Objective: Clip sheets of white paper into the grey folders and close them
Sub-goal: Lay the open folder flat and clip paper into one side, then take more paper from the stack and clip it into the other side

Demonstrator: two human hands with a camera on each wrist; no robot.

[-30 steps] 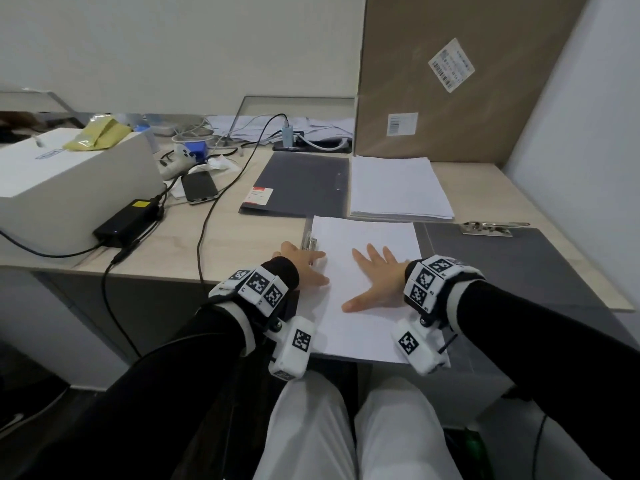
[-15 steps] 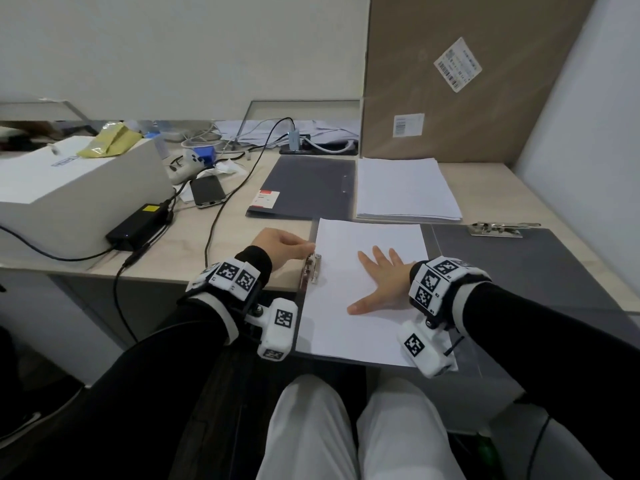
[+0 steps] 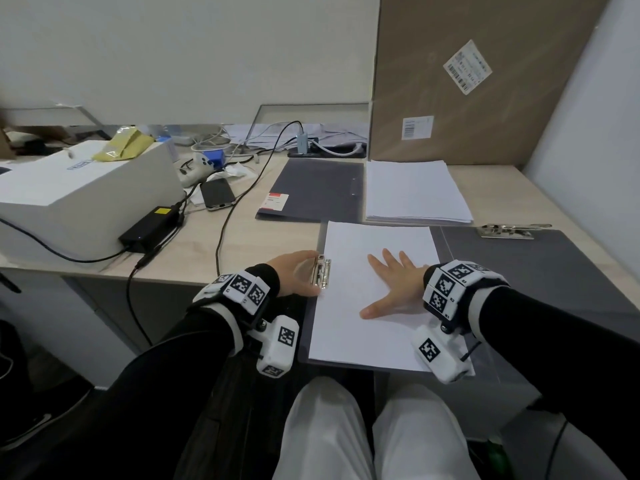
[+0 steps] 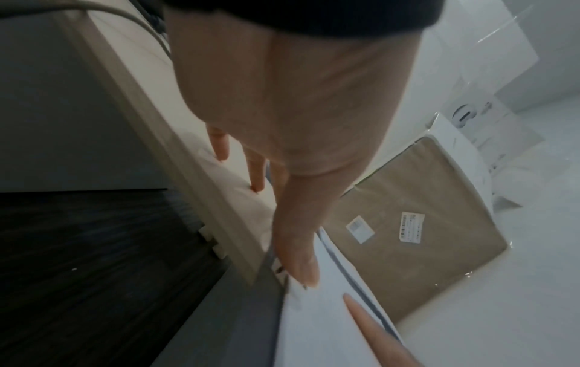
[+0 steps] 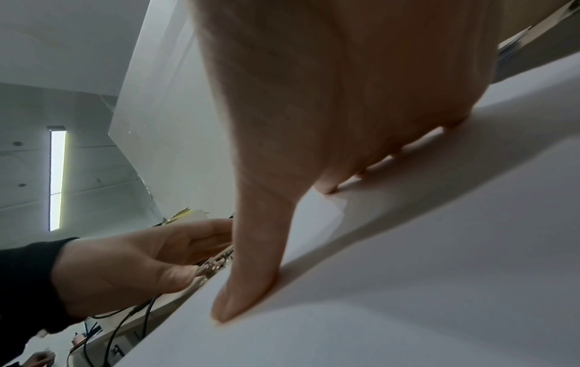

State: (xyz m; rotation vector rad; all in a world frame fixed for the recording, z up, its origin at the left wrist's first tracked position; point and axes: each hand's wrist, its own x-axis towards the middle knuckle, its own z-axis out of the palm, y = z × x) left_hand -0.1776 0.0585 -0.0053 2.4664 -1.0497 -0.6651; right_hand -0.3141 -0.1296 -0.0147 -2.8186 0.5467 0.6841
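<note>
An open grey folder (image 3: 519, 271) lies at the desk's front edge. A white sheet (image 3: 363, 327) covers its left half. At the sheet's left edge stands a metal clip (image 3: 322, 271), its lever raised. My left hand (image 3: 298, 271) is just left of the clip. In the right wrist view its thumb and fingers pinch the clip (image 5: 216, 264). My right hand (image 3: 391, 285) lies flat on the sheet with fingers spread and presses it down. In the left wrist view the thumb (image 4: 298, 248) reaches the sheet's edge (image 4: 313, 322).
Behind the open folder lie a closed grey folder (image 3: 311, 188) and a stack of white paper (image 3: 415, 192). A second metal clip (image 3: 509, 231) sits at the open folder's far right edge. A white box (image 3: 76, 188), power brick (image 3: 149, 226), phone (image 3: 217, 194) and cables occupy the left.
My left hand drew back off the sheet's edge to the left and took hold of the metal clip, whose lever now stands up. My right hand stayed flat on the sheet.
</note>
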